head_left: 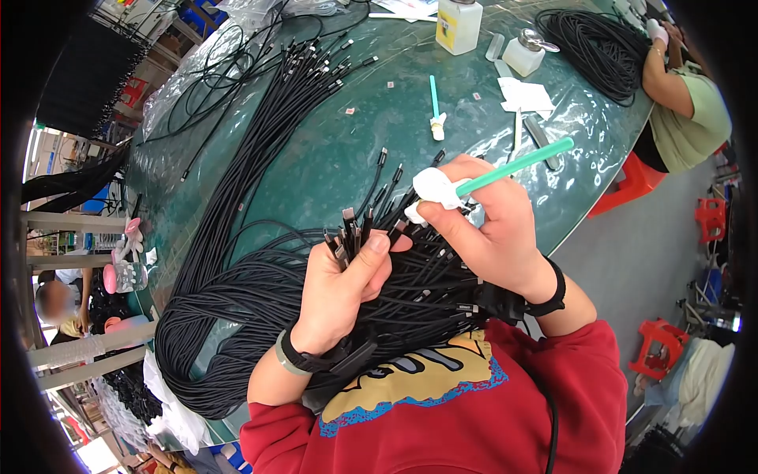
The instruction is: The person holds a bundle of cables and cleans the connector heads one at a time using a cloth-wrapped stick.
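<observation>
My left hand (pixel 338 294) is closed around a bunch of black USB cables, and their metal plugs (pixel 349 225) stick up above the fingers. A green stick with white cloth wrapped round its end (pixel 517 166) is gripped in my right hand (pixel 497 233), its free end pointing up and right. The white wad (pixel 437 188) sits at my fingertips, close to the cable ends; whether it touches a plug I cannot tell. Below and beside both hands lies a large coil of black cables (pixel 237 308), with more connector ends under my right wrist.
A second cable bundle (pixel 260 142) runs to the back left. Behind are a wrapped green stick (pixel 436 110), a white bottle (pixel 459 28), a pump bottle (pixel 524 54), white paper (pixel 526 95) and another cable coil (pixel 596 47). A co-worker (pixel 687 99) sits at the right edge.
</observation>
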A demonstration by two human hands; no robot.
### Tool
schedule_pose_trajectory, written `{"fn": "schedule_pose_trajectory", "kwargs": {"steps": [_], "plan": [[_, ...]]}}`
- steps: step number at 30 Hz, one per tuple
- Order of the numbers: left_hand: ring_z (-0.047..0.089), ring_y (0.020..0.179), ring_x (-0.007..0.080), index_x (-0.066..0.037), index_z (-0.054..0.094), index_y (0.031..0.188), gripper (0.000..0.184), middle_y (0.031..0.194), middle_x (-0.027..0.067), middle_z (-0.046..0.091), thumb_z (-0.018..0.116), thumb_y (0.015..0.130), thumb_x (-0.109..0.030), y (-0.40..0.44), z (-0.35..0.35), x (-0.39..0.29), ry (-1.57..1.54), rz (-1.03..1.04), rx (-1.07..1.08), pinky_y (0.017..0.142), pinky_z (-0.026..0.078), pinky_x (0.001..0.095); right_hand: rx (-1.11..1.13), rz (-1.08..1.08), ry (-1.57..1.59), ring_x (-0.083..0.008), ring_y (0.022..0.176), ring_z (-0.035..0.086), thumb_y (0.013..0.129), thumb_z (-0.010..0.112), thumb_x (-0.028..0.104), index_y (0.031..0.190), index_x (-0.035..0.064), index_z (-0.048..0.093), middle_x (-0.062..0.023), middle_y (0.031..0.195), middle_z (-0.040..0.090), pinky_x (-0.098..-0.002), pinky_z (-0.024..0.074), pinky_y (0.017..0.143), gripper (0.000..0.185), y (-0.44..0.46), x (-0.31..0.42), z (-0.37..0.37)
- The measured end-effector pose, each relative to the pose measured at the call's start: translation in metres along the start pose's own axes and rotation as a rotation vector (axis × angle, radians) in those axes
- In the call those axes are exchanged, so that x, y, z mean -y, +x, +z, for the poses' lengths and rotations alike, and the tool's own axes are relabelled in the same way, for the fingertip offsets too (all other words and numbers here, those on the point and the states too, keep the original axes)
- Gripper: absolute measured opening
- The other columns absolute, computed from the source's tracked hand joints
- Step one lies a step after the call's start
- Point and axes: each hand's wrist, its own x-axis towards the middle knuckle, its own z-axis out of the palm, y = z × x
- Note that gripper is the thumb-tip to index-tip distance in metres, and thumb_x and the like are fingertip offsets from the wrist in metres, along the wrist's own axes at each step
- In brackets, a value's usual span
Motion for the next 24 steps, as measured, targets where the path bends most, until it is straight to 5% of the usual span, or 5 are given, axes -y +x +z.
{"fn": "schedule_pose_trajectory", "kwargs": {"steps": [24], "plan": [[0.029, 0.042, 0.0018, 0.003, 0.06, 0.085, 0.028, 0.048, -0.0053, 0.037, 0.05, 0.086, -0.023, -0.002, 0.002, 0.001, 0.016, -0.018, -0.003, 0.039, 0.019, 0.0191, 0.153, 0.062, 0.052, -0.0173, 0.06, 0.053, 0.071, 0.062, 0.001, 0.084, 0.0, 0.057, -0.0078, 0.07, 0.056, -0.0263, 0.0391, 0.053, 0.014, -0.004, 0.002, -0.003]]}}
